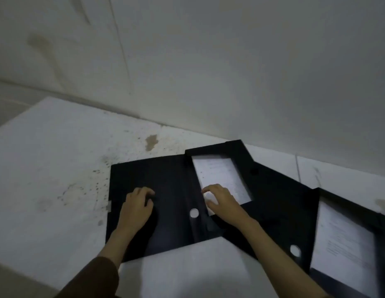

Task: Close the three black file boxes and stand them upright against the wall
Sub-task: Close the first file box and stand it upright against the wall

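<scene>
Nearest you, at 7 o'clock, your brown sleeve (pixel 95 276) leads up to your left hand (pixel 136 206), which lies palm down on the spread cover of the first black file box (pixel 165 229), fingers loosely curled and gripping nothing. At about 5 o'clock your right hand (pixel 221 201) rests at the near corner of the white paper (pixel 221 179) in that box's tray, fingers spread and bent; whether they pinch the sheet, you cannot tell. A round white hole (pixel 194 212) shows between your hands. At 4 o'clock a second open box (pixel 281 207) lies flat, partly under the first, its own paper sheet (pixel 346 250) showing. Both sit on the speckled white table (pixel 58 168), near the wall (pixel 230 72) at 12 o'clock.
</scene>
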Available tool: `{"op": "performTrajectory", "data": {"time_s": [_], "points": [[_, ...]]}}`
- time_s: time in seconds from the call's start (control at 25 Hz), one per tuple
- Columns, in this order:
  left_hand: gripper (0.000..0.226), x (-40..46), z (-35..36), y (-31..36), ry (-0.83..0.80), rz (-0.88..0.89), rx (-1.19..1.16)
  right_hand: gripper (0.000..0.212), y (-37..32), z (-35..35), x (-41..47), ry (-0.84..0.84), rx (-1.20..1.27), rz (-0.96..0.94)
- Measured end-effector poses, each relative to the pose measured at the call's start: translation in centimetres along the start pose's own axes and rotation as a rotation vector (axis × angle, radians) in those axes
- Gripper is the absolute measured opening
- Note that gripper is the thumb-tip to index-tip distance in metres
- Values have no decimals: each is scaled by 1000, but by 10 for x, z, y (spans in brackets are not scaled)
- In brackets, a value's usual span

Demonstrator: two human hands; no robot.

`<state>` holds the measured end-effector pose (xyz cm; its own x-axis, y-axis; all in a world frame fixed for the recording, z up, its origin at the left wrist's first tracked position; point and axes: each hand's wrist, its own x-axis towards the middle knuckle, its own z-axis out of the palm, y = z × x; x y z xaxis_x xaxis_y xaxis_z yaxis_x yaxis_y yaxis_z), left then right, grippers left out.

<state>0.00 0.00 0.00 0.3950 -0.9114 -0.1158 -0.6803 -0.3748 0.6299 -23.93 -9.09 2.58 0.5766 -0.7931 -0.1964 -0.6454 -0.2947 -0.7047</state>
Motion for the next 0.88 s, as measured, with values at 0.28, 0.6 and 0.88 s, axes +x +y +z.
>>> {"op": "performTrajectory", "data": {"time_s": [0.28, 0.6, 0.88], "points": [[49, -5, 2, -65, -65, -246, 173, 70, -9, 82, 18, -222, -468, -27], [48, 2, -3, -68, 66, -415, -134, 99, -12, 133, 20, -254, -491, -55], [39, 21, -46, -78, 152, -549, -853, 89, -14, 133, 19, -216, -402, -38]]}}
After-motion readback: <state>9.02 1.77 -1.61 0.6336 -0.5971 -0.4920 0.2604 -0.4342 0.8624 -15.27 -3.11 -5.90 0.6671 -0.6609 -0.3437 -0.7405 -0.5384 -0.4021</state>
